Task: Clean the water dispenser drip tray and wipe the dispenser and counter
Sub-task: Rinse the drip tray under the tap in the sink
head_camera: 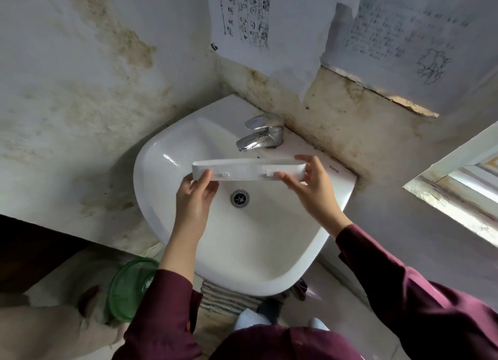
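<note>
A long white drip tray (pixel 244 170) is held level over the white sink (pixel 172 149), just below the chrome tap (pixel 262 134). My left hand (pixel 195 195) grips the tray's left end with thumb on the near face. My right hand (pixel 310 183) holds the right end, fingers curled over its top and thumb underneath. The sink drain (pixel 239 198) shows under the tray. No water runs from the tap.
Stained walls close in behind and left of the sink, with paper notices (pixel 242 14) taped above. A green plastic basin (pixel 129 289) stands on the floor at lower left. A window frame (pixel 458 187) is at the right.
</note>
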The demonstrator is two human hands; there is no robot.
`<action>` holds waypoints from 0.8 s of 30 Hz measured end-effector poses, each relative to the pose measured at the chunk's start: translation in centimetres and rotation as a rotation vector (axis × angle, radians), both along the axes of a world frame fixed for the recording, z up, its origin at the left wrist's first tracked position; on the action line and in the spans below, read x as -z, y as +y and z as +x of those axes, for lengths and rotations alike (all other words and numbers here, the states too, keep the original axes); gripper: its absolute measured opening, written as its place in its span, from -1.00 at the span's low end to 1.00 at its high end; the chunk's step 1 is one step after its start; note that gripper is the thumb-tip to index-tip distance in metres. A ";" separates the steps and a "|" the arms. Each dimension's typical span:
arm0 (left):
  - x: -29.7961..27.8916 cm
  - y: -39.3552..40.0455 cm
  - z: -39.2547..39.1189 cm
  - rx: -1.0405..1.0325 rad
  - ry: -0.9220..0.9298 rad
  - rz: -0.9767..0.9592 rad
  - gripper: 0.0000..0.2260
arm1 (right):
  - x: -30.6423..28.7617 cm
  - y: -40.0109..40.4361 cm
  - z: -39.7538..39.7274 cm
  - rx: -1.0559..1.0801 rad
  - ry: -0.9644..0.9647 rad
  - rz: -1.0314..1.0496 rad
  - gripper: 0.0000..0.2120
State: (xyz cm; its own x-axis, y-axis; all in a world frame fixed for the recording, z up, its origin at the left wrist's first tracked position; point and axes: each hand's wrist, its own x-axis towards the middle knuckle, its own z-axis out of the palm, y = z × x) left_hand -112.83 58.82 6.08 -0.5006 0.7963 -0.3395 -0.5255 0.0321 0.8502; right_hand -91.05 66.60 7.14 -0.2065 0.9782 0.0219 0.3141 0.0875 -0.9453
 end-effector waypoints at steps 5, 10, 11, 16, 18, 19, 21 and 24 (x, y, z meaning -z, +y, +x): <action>0.3 -0.2 -0.3 0.020 -0.079 0.089 -0.86 | 1.0 -0.8 -0.2 0.009 0.111 -0.060 -0.64; 3.3 0.0 0.4 0.012 -0.142 -0.212 -0.94 | 3.6 -1.0 -0.8 0.025 -0.103 -0.208 -0.63; 3.0 0.0 0.3 0.011 -0.120 -0.157 -0.92 | 3.3 -0.9 -0.9 0.054 -0.073 -0.158 -0.68; 2.5 -0.1 -0.3 0.029 -0.074 -0.114 -0.91 | 3.4 -0.9 -0.8 0.012 -0.117 -0.129 -0.64; 2.7 -0.3 -0.3 0.040 -0.053 -0.114 -0.91 | 3.4 -1.1 -0.7 0.017 -0.132 -0.103 -0.63; 2.8 -0.5 -0.3 0.034 -0.058 -0.120 -0.92 | 3.3 -1.3 -0.5 0.021 -0.144 -0.119 -0.60; 2.7 -0.6 -0.2 0.007 -0.094 -0.126 -0.89 | 3.1 -1.6 -0.5 0.010 -0.134 -0.110 -0.52; 2.1 -0.8 0.3 -0.024 -0.107 -0.124 -0.82 | 2.9 -2.3 -0.1 -0.060 -0.088 -0.134 -0.46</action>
